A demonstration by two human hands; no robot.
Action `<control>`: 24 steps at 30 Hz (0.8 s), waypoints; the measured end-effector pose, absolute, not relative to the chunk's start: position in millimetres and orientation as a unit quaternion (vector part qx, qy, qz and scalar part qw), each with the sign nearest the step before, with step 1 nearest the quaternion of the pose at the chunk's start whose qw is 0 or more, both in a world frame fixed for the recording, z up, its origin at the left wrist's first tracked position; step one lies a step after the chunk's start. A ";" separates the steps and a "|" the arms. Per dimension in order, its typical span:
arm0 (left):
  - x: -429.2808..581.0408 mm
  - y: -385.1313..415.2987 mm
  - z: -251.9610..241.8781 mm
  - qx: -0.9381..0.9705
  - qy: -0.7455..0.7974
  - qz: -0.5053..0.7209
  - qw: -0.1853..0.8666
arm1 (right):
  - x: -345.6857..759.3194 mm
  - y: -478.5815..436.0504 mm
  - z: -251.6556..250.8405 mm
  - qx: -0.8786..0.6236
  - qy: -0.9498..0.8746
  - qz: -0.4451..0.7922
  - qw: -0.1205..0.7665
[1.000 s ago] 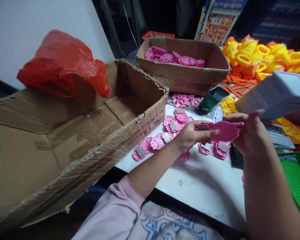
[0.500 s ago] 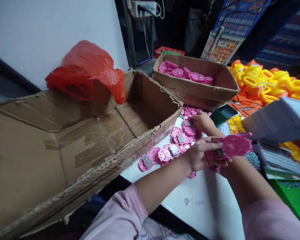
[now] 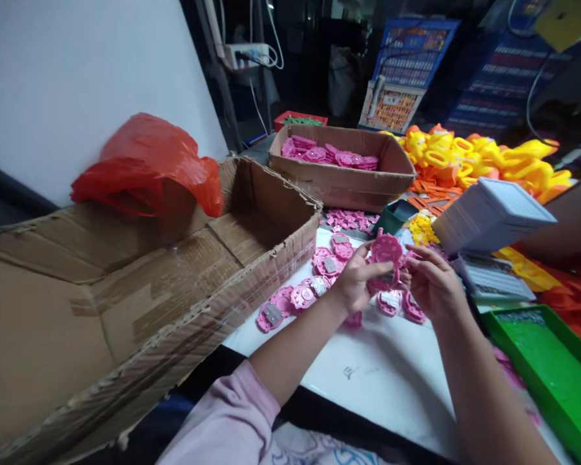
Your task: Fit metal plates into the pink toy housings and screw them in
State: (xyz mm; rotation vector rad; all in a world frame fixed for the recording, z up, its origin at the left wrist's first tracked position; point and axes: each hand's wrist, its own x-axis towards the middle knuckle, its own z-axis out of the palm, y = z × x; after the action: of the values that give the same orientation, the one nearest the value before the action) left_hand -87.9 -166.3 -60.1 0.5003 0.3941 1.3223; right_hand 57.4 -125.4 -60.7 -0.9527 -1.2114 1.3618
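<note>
My left hand [image 3: 358, 281] is closed on a pink scalloped plastic casing [image 3: 386, 253], held up above the white tabletop [image 3: 368, 374]. Close to its right side, my right hand [image 3: 433, 281] pinches a small pink plastic piece [image 3: 408, 259], partly hidden by the fingers. I cannot tell whether that piece touches the casing. Several similar casings [image 3: 303, 296] with silvery metal plates lie on the table left of and beneath my hands. Behind them is a scatter of small pink pieces [image 3: 351, 219].
A large open cardboard box [image 3: 271, 274] with a red plastic bag [image 3: 150, 161] takes up the left. A smaller carton [image 3: 339, 184] holds pink casings at the back. Yellow plastic parts [image 3: 469, 155], a light box [image 3: 489, 216] and a green tray [image 3: 552, 374] stand on the right.
My right hand has come back from the small pink pieces to the held casing. My left hand has turned the casing more upright. The view has swung to the right.
</note>
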 end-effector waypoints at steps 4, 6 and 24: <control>-82.4 -162.1 -66.2 0.218 0.230 0.615 0.722 | 64.2 -145.9 -68.1 -0.394 -0.419 0.581 0.576; -80.5 -161.0 -69.6 0.229 0.258 0.610 0.713 | 65.8 -149.0 -71.6 -0.399 -0.404 0.561 0.602; -71.5 -173.0 -69.1 0.293 0.305 0.481 0.768 | 83.4 -155.0 -93.9 -0.406 -0.746 -0.071 0.524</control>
State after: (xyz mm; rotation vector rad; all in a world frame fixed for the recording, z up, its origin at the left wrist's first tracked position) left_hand -71.5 -173.0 -69.1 0.6361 0.6620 1.0437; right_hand 83.4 -155.0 -93.9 -0.9710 -1.7847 -0.1709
